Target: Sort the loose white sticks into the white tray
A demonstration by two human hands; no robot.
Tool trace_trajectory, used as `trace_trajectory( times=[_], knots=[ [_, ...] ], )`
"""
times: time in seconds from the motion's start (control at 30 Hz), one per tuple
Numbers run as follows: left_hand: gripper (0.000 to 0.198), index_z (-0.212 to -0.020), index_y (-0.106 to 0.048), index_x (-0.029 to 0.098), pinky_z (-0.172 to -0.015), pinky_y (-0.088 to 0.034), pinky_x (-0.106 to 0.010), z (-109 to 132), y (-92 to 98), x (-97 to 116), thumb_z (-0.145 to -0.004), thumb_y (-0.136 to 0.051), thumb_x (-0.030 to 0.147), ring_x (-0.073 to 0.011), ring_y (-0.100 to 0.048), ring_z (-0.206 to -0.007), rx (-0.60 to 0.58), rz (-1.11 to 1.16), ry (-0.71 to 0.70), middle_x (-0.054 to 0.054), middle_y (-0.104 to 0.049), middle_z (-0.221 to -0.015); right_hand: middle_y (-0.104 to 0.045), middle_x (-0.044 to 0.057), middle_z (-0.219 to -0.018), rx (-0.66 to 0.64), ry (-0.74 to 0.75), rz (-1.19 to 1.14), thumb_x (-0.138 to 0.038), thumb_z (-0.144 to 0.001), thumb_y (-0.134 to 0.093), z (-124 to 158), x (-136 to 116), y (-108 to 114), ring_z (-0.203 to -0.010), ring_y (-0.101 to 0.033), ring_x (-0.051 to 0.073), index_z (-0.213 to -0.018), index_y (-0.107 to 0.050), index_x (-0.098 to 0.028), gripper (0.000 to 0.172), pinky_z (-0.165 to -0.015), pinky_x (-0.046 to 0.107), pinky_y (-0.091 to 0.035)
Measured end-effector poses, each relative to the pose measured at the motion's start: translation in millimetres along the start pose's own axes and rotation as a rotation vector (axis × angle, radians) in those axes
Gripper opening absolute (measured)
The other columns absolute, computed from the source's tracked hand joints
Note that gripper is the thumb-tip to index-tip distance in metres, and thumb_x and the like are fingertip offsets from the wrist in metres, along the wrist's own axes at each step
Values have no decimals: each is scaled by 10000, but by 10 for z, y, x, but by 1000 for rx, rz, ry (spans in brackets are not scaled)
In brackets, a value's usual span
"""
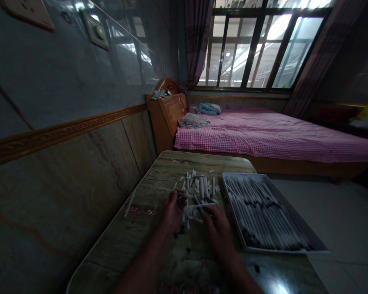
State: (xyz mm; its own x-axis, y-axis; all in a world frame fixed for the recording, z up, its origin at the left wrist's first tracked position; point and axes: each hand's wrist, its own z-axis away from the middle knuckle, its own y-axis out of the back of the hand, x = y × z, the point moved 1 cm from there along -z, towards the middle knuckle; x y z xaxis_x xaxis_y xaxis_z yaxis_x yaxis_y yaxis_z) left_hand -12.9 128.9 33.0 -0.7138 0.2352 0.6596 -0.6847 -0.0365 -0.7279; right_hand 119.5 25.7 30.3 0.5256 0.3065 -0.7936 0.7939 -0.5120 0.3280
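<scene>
A loose heap of short white stick-like pieces (199, 185) lies in the middle of a wooden-patterned table (135, 241). My left hand (172, 210) rests at the heap's near left edge, fingers curled round a thin white piece. My right hand (218, 224) sits at the near right edge, fingers bent, pinching a long white stick (204, 205) that lies across the pile. To the right stands a shallow white tray (320, 247) filled with many long white sticks with dark ends, laid side by side.
A single stick (130, 203) lies apart near the table's left edge. A tiled wall runs close along the left. Beyond the table are a bed with a pink checked sheet (263, 132), a wooden headboard (168, 112) and a barred window (257, 45). Pale floor lies to the right.
</scene>
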Motion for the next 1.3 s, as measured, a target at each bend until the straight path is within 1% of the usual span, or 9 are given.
trace_trajectory(
  times=[0.07, 0.13, 0.3, 0.4, 0.53, 0.63, 0.77, 0.9, 1.3],
  knots=[
    [178, -781, -647, 164, -517, -532, -168, -34, 21, 47, -742, -776, 280, -97, -677, -581, 29, 52, 24, 13, -718, -700, -650, 28, -905, -219, 108, 174, -196, -908, -496, 48, -40, -91, -858, -619, 168, -959, -688, -255, 207, -740, 260, -489],
    [146, -778, -652, 157, -507, -537, -165, -46, 35, 47, -768, -754, 260, -99, -682, -577, 34, 73, 44, 7, -720, -694, -640, 18, -843, -357, 198, 326, -161, -892, -524, 98, -97, -203, -791, -605, 163, -919, -701, -271, 210, -680, 244, -467],
    [114, -753, -665, 143, -509, -552, -162, -51, 40, 3, -752, -766, 195, -104, -694, -582, 55, 104, 71, 5, -729, -677, -644, 16, -813, -409, 321, 532, -82, -830, -609, 150, -160, -420, -756, -591, 174, -847, -692, -273, 209, -631, 247, -431],
    [97, -741, -670, 144, -511, -552, -161, -57, 28, -14, -745, -765, 163, -109, -698, -587, 50, 107, 103, 1, -734, -664, -642, 24, -797, -383, 328, 569, -45, -810, -600, 163, -111, -472, -730, -588, 174, -783, -670, -253, 221, -593, 244, -412],
    [121, -752, -666, 149, -532, -562, -174, -41, 15, -83, -723, -783, 161, -118, -707, -609, 33, 89, 135, 2, -741, -688, -650, 34, -829, -319, 253, 495, -60, -816, -542, 186, -48, -440, -718, -593, 168, -818, -650, -238, 208, -597, 246, -426],
    [159, -785, -657, 146, -540, -569, -188, -9, 9, -154, -711, -796, 171, -129, -714, -625, 19, 65, 164, -15, -753, -735, -656, 16, -811, -237, 98, 270, -138, -852, -501, 148, -9, -321, -712, -614, 159, -856, -634, -230, 163, -615, 241, -458],
    [188, -808, -641, 147, -547, -568, -186, 38, -14, -216, -711, -798, 184, -126, -712, -629, -1, 3, 170, -22, -752, -752, -682, -4, -740, -37, -171, 40, -263, -841, -547, 12, 77, -127, -686, -640, 166, -818, -654, -226, 115, -635, 250, -490],
    [233, -810, -629, 153, -577, -574, -194, 65, -49, -254, -685, -818, 207, -131, -714, -653, -36, -56, 167, -19, -746, -758, -701, 22, -737, 97, -319, -139, -315, -790, -596, -93, 147, -43, -691, -653, 184, -810, -671, -190, 147, -635, 268, -501],
    [408, -854, -626, 155, -602, -571, -217, 71, -33, -299, -573, -885, 299, -149, -713, -691, -88, -127, 129, -32, -749, -795, -706, 35, -761, 236, -436, -326, -351, -697, -681, -126, 188, 3, -742, -648, 199, -796, -699, -181, 197, -678, 284, -512]
  ],
)
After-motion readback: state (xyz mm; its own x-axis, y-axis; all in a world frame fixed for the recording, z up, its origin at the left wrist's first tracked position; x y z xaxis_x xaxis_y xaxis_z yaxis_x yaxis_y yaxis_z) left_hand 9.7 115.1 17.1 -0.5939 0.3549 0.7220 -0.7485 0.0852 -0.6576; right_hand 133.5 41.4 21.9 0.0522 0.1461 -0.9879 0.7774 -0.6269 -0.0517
